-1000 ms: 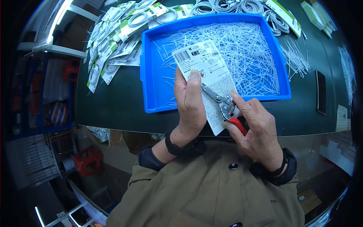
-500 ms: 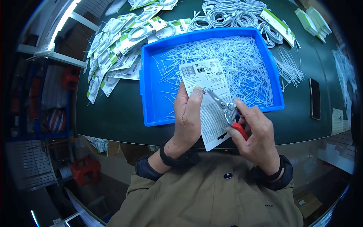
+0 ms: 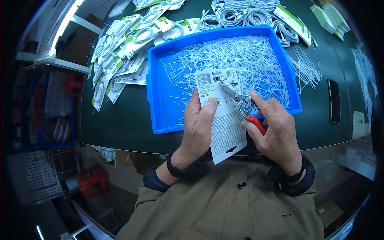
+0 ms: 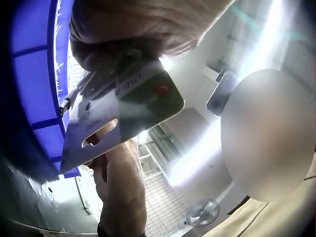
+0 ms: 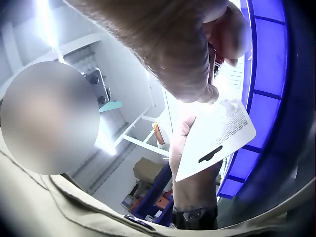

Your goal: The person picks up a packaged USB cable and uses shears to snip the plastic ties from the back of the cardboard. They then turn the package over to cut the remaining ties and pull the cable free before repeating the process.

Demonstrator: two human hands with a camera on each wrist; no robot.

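My left hand [image 3: 199, 126] holds a white printed packaging card [image 3: 226, 140], thumb on its text side and fingers behind it. The card has a barcode at the top and a hang slot at the bottom. In the left wrist view, the green and white front of the card [image 4: 143, 108] faces the camera. My right hand [image 3: 278, 130] grips spring-loaded snips [image 3: 256, 125] by their red handles. Their metal blades overlap the card's upper half in the head view, pointing up and left. In the right wrist view, my right hand [image 5: 182, 64] hides most of the snips.
A blue tray [image 3: 164, 128] of loose white cable ties lies beyond the hands. Carded cables [image 3: 136, 38] are piled at the left, coiled grey cables [image 3: 256, 16] behind. More ties [image 3: 306, 68] and a phone [image 3: 334, 101] lie at the right, a card stack [image 3: 330, 20] farther back.
The card has turned more upright, its slotted lower end swinging left. The snips' tips have shifted up the card, away from the left thumb. Both hands keep their hold; the head view has shifted.
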